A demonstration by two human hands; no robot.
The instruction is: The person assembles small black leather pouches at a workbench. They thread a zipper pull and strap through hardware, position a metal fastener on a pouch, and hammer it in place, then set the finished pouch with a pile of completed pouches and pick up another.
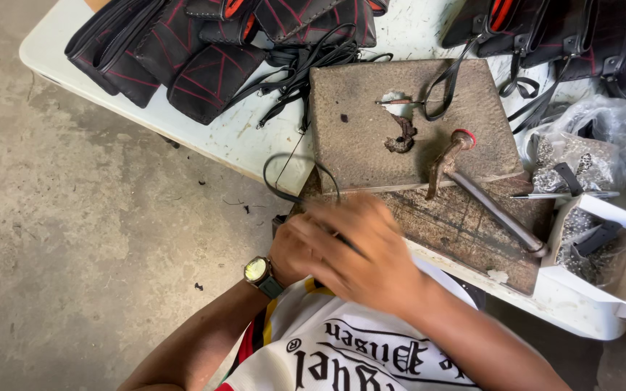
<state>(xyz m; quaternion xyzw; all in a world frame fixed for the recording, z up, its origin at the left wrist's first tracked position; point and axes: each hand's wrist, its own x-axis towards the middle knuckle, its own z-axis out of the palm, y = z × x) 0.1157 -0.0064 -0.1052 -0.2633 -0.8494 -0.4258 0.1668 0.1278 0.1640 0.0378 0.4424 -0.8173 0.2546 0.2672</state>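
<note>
My left hand [293,253], a watch on its wrist, sits at the near edge of the worn wooden board [465,217]. My right hand [360,250] lies over it, blurred, fingers curled. Both hands pinch a thin black cord [284,170] that loops up from them over the table edge. What else the fingers hold is hidden. Beyond the hands lies a thick grey block [371,130] with a rusty hammer [447,159] leaning on its right side and a small rusty metal piece [401,137] on top.
A pile of black pouches with red stitching [204,43] covers the far left of the white table [233,137]. More black bags [566,32] are at the far right. A plastic bag of metal fittings [581,148] and a white box of fittings [603,250] stand at the right.
</note>
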